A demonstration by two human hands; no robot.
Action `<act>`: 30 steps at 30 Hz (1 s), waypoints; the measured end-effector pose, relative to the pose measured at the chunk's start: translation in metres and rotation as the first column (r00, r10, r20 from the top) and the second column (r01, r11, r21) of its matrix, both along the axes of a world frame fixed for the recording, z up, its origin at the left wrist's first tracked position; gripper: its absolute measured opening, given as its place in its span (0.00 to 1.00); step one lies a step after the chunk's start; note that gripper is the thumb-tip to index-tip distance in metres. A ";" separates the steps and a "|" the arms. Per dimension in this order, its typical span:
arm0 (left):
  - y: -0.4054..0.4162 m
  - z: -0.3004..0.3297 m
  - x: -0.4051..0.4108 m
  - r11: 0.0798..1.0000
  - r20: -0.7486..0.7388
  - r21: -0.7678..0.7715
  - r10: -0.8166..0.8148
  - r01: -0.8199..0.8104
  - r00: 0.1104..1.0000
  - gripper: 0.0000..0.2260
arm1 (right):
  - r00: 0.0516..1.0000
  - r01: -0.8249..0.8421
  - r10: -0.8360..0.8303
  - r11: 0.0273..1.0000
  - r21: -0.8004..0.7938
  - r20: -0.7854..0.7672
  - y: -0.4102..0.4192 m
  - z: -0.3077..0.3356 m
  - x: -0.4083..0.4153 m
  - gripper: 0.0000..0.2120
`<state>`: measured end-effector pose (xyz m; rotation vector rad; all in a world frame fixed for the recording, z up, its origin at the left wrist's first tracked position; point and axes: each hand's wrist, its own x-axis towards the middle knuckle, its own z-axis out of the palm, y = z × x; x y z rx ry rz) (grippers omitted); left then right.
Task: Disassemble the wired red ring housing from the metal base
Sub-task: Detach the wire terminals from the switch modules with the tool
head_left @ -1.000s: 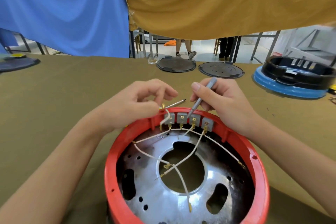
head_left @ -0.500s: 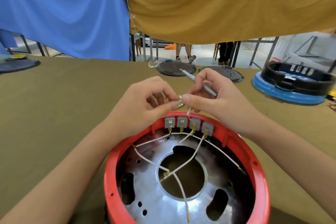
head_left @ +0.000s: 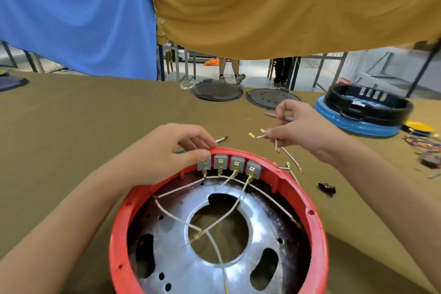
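Nearest the camera, the red ring (head_left: pixel 312 241) sits on the cloth-covered table (head_left: pixel 71 126) with the metal base (head_left: pixel 181 267) nested inside it, bright and dished, with a large round hole at its middle. The ring looks like stiff moulded plastic, probably light, so its rim is the sensible place to take hold; the base looks heavier and rigid. Thin white wires (head_left: pixel 229 212) cross over the hole, soft and limp, ending in small brass clips that likely pull off best when gripped at the clip and not by the wire. At the far rim, four grey terminal blocks (head_left: pixel 229 164) stand in a row with wires still plugged beneath them. The left hand (head_left: pixel 167 160) rests over the rim there, fingers curled, thumb and forefinger pressed against the leftmost block. Past the rim, the right hand (head_left: pixel 303 129) is raised above the table, fingertips pinched on a short loose wire (head_left: pixel 260 137), with a slim grey tool (head_left: pixel 279 116) tucked under its curled fingers. A few loose wires (head_left: pixel 292 159) lie on the cloth below it. Farther off are two dark round discs (head_left: pixel 217 90) and a black ring on a blue base (head_left: pixel 367 105).
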<state>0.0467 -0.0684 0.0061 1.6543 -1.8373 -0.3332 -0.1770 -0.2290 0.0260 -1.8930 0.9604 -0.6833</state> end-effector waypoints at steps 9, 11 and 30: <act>0.000 0.002 0.003 1.000 -0.011 0.019 0.016 -0.016 1.000 0.06 | 0.833 -0.082 -0.047 0.975 -0.208 -0.552 -0.018 -0.010 -0.015 0.17; 0.000 0.001 0.003 1.000 -0.021 0.015 0.016 -0.016 1.000 0.06 | 0.781 -0.094 -0.085 0.963 -0.251 -0.618 -0.018 -0.013 -0.014 0.17; 0.003 0.002 -0.001 0.967 -0.113 0.205 -0.132 0.153 0.985 0.15 | 0.879 -0.455 0.474 0.864 -0.214 0.046 0.042 0.024 0.007 0.09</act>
